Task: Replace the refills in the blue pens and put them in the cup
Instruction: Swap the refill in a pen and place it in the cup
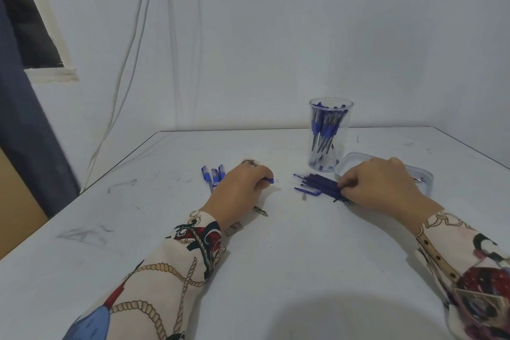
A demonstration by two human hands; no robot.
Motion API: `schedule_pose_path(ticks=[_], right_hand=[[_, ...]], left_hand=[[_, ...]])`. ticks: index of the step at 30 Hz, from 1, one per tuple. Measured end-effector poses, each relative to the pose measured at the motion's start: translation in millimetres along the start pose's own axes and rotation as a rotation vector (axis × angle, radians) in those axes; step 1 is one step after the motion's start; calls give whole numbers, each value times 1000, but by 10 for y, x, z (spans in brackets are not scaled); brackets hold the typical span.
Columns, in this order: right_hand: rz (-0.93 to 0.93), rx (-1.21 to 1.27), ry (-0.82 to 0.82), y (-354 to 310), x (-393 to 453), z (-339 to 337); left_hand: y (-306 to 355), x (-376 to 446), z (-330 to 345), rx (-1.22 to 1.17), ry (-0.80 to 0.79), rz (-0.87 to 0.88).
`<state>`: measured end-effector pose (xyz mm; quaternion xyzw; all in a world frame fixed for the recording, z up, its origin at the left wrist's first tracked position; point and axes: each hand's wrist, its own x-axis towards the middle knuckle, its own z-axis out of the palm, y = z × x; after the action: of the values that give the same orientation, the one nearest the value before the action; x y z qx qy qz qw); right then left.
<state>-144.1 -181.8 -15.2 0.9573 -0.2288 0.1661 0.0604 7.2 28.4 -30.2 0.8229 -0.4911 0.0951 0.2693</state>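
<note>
A clear plastic cup (331,135) at the back right of the table holds several blue pens. In front of it lies a bundle of dark blue refills (320,183), with a blue pen cap (307,191) and a small grey tip (303,197) beside it. My right hand (378,183) pinches the near end of the refills with curled fingers. My left hand (242,188) is curled round a blue pen whose end (271,180) pokes out past the fingers. Three blue capped pens (214,175) lie just left of that hand.
A shallow clear plastic tray (358,159) sits behind my right hand, partly hidden by it. The white table (276,257) has scuff marks and its left edge runs diagonally. A small metal piece (260,211) lies by my left wrist. Cables hang on the wall behind.
</note>
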Motion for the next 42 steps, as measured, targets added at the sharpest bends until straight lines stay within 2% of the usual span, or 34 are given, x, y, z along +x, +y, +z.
schedule_pose_path(ticks=[12,19,23,29,42], right_hand=[[-72,92,16,-138,-36,45],[-98,11,90,-214,-59,126],[-94,-16,91,-225,-60,127],[-91,-6,100,-226,-73,111],[-72,73,124,-234,-91,53]], left_hand=[[12,4,-4,9,-9,9],[76,-10,-24,72,-2,-11],[93,-16,-34,32,-13,-34],[278,-58,-114,166,-41,-82],[172,-38,-67,32,-46,-28]])
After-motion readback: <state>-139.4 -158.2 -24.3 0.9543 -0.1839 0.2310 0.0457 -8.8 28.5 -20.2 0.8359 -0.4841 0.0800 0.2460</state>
